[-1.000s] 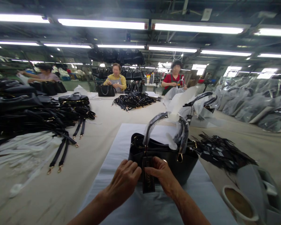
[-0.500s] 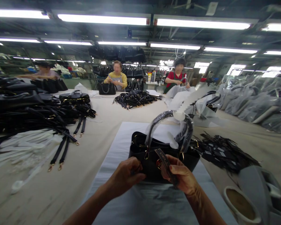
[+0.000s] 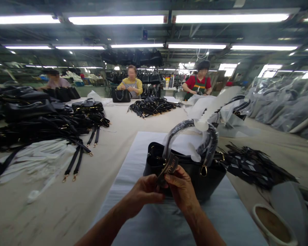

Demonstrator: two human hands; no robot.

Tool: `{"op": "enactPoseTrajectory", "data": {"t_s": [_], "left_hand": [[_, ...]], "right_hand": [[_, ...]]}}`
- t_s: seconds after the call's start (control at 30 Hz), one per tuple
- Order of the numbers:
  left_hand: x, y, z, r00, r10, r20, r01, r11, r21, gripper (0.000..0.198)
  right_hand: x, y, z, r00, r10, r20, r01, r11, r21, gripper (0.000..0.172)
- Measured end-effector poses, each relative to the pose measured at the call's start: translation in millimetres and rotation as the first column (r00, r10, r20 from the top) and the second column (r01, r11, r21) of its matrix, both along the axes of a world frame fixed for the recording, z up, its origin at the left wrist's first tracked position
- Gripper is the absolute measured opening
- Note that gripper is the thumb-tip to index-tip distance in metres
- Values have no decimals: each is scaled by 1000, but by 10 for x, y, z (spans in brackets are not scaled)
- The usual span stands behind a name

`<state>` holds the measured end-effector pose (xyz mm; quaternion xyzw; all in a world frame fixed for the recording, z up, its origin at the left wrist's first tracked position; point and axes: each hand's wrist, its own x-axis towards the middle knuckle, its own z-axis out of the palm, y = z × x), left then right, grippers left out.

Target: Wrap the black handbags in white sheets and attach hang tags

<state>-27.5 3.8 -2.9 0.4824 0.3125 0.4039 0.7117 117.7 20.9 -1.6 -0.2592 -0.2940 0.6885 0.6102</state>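
A black handbag (image 3: 207, 177) stands on a white sheet (image 3: 125, 167) in front of me, its two handles (image 3: 178, 131) wrapped in clear plastic. In front of the bag's left side, my right hand (image 3: 183, 188) pinches a dark lettered hang tag (image 3: 171, 163). My left hand (image 3: 146, 193) is closed against the tag's lower end, its fingertips meeting those of the right. Whatever else lies between the left fingers is hidden. Gold rings (image 3: 203, 171) join the handles to the bag.
Black straps with gold clasps (image 3: 74, 160) and bags are heaped at left, beside white strips (image 3: 38, 157). More straps (image 3: 154, 107) lie mid-table. Black tags (image 3: 256, 167) and a tape dispenser (image 3: 274, 222) are at right. Plastic-wrapped bags (image 3: 279, 102) stand behind. Several co-workers sit across the table.
My right hand has moved left with the tag, bringing it to my left hand. The tag now stands more upright, its lettering facing me. The view has shifted slightly.
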Motion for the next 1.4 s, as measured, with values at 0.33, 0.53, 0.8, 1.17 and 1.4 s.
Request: {"op": "enactPoseTrajectory", "data": {"t_s": [0.33,0.53,0.8,1.17,1.4], "left_hand": [[30,-173,-141,934,210,289,-128,952,-278,43],[-76,-155,8,919,226,323,-113,936,-333,38],[-99,-132,190,926,290,241,-193,914,-358,26],[4,-115,96,756,553,-352,-392,812,433,15],[-244,-348,-186,592,671,-446,-321,704,634,14]], "right_hand": [[-98,71,-35,987,-158,37,158,987,-3,24],[-116,80,-80,985,-169,44,168,986,24,20],[-138,90,-78,972,-226,70,225,974,18,21],[-79,-157,-137,879,-147,453,51,974,219,20],[113,-255,-412,657,-478,584,271,872,408,34]]}}
